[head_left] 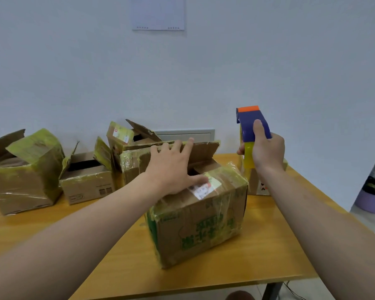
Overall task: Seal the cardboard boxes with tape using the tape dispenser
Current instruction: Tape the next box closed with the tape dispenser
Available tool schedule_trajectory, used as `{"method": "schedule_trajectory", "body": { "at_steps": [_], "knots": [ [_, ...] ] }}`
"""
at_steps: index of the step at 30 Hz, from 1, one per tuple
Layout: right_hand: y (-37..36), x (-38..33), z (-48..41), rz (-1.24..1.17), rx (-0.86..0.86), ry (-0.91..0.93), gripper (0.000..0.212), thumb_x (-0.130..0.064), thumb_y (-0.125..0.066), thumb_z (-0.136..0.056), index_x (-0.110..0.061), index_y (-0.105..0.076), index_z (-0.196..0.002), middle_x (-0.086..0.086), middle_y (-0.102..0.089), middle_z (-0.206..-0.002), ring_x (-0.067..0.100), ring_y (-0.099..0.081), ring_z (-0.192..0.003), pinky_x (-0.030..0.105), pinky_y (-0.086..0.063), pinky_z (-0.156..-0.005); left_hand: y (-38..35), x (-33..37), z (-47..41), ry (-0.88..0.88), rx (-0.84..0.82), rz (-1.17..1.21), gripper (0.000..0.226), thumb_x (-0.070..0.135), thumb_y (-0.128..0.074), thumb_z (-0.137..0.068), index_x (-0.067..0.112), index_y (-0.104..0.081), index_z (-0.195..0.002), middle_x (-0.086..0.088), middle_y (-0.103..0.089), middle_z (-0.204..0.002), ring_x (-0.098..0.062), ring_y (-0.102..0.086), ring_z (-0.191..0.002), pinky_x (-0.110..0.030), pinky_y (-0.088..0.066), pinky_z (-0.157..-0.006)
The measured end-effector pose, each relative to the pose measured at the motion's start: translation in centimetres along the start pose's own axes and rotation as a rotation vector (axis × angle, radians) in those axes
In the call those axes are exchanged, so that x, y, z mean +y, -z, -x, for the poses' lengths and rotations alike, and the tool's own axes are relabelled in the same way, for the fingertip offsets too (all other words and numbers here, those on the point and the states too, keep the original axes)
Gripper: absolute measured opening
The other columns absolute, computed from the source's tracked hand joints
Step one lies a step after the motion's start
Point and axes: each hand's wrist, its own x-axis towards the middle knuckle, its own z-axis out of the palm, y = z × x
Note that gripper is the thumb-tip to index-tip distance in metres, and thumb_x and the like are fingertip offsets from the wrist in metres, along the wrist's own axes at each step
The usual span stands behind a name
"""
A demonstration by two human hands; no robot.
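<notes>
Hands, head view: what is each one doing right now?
Left hand: open, fingers straight, resting on the box top flaps.
Right hand: gripping the tape dispenser.

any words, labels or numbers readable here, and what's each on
None can be quoted; all is blurred or too small.
near box: green printed characters, upside down, blurred.
white label on its top: red and blue print, blurred.
small box: symbols and fine print, too small.
wall sheet: tiny marks, unreadable.
tape dispenser: no text seen.

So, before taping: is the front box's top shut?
Open: on the front box, the far flap stands up, left hand touching it, dark gap below.
</notes>
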Motion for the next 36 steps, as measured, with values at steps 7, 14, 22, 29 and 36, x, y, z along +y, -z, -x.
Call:
{"method": "schedule_trajectory", "body": {
  "at_steps": [7, 14, 22, 29, 36],
  "knots": [
    [-0.3, -1.5, 0.9, -0.107, -0.052, 0.023, 0.047, -0.051, -0.051, -0.103, -0.009, -0.069, -0.100, 0.013, -0.073, -0.073, 0.024, -0.070, -0.056, 0.039, -0.059, -0.063, -1.0, 1.5, 2.2, -0.074, -0.207, 0.229, 0.073, 0.081, -0.020, -0.096, 0.033, -0.040, -0.147, -0.003, -0.050, -0.151, -0.034, -0.047, -0.136, -0.060, -0.034, -0.111],
    [-1.2, -4.3, 2.4, -0.229, -0.267, 0.004, 0.039, -0.040, -0.060, -0.101, -0.014, -0.068, -0.072, -0.006, -0.066, -0.053, 0.007, -0.061, -0.048, 0.020, -0.049, -0.052, -1.2, 0.1, 3.1, -0.219, -0.368, 0.211, 0.114, 0.093, -0.050, -0.077, 0.046, 0.007, -0.163, 0.011, 0.005, -0.175, -0.031, 0.003, -0.161, -0.072, -0.002, -0.123],
    [-2.7, -4.1, 4.0, -0.357, -0.589, -0.115, 0.058, -0.052, -0.063, -0.093, 0.001, -0.072, -0.116, 0.004, -0.070, -0.067, 0.016, -0.064, -0.056, 0.033, -0.052, -0.062, -1.3, -4.2, 4.4, -0.438, -0.211, 0.413, 0.099, 0.083, -0.065, -0.078, 0.045, -0.028, -0.161, 0.023, -0.026, -0.168, -0.001, -0.014, -0.157, -0.040, -0.019, -0.129],
    [-2.6, -3.4, 5.0, -0.390, -0.676, -0.135, 0.048, -0.041, -0.049, -0.101, -0.002, -0.069, -0.120, 0.002, -0.068, -0.060, 0.016, -0.060, -0.048, 0.031, -0.053, -0.056, -4.3, -4.2, 9.2, 0.047, 0.169, 0.652, 0.100, 0.099, -0.062, -0.055, 0.045, -0.062, -0.139, 0.026, -0.049, -0.152, 0.001, -0.038, -0.145, -0.039, -0.040, -0.118],
    [-3.1, -4.5, 5.1, -0.206, -0.766, -0.052, 0.040, -0.043, -0.054, -0.088, -0.008, -0.073, -0.096, 0.006, -0.073, -0.072, 0.017, -0.068, -0.062, 0.028, -0.058, -0.063, -3.6, -4.3, 9.6, 0.108, 0.008, 0.713, 0.111, 0.094, -0.064, -0.057, 0.042, -0.044, -0.153, 0.018, -0.029, -0.167, -0.015, -0.017, -0.159, -0.046, -0.022, -0.126]
  ]
}}
